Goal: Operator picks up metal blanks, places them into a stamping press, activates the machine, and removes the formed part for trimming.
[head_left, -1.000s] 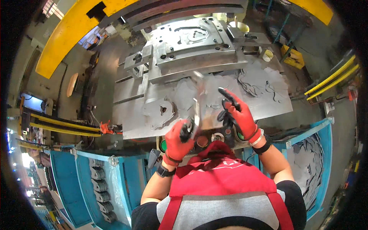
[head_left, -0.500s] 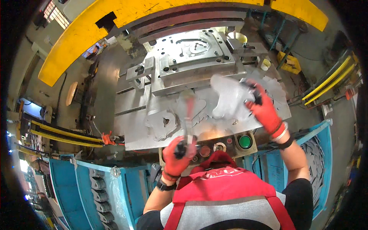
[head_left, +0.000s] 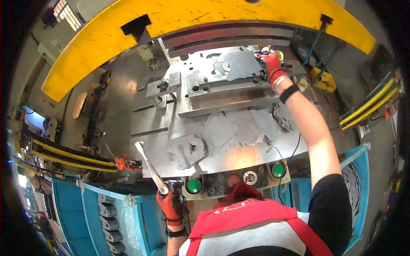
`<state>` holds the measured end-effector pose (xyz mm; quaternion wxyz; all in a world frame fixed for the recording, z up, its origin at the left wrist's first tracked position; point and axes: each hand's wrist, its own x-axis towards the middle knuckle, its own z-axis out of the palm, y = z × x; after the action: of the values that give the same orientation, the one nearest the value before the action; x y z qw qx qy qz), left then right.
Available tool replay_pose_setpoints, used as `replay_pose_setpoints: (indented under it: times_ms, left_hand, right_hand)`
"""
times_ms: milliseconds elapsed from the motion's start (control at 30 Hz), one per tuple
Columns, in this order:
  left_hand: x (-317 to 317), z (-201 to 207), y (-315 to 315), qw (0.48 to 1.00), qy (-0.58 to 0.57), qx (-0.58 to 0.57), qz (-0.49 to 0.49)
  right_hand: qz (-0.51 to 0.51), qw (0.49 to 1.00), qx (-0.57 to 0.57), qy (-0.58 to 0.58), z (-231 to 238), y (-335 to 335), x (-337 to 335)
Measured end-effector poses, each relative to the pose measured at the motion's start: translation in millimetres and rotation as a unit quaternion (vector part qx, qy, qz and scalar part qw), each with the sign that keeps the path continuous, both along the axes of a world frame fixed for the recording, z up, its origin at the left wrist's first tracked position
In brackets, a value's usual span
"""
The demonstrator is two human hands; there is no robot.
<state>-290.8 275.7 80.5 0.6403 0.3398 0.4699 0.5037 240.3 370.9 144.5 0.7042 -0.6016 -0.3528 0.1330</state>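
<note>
My right hand (head_left: pixel 270 67), in a red glove, reaches far forward and grips the right edge of a flat grey metal sheet blank (head_left: pixel 242 66). The blank lies over, or just above, the steel die (head_left: pixel 226 99); I cannot tell whether it touches. My left hand (head_left: pixel 171 205), also gloved in red, is closed round a long pale stick-like tool (head_left: pixel 150 164) near the table's front left corner. The tool's far end points up and left. On the table (head_left: pixel 156 160), a cut metal part with a hole (head_left: pixel 188 149) lies beside a spread of flat grey blanks (head_left: pixel 222 130).
Overhead arches the yellow press beam (head_left: pixel 205 21). A control panel with green buttons (head_left: pixel 194 185) runs along the table's front edge. Blue racks (head_left: pixel 115 205) holding stacked metal parts stand on both sides. A yellow bin (head_left: pixel 323 81) sits at the far right.
My right hand has carried the blank forward from above the table to the die. My left hand has moved left and down, and its tool now slants to the left.
</note>
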Motion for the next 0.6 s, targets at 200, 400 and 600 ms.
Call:
replay_pose_setpoints:
  times_ms: [200, 400, 600]
  left_hand:
    - [-12, 21, -7, 0.996, 0.069, 0.046, 0.031]
    - [-34, 1, -8, 0.996, 0.034, 0.029, 0.083]
    - [-38, -15, -2, 0.997, 0.03, 0.006, 0.064]
  right_hand:
    - [-0.154, 0.952, -0.189, -0.182, -26, 94, 33]
    - [-0.19, 0.854, -0.34, -0.345, -29, 117, 26]
    - [-0.148, 0.848, -0.347, -0.372, 9, 65, -20]
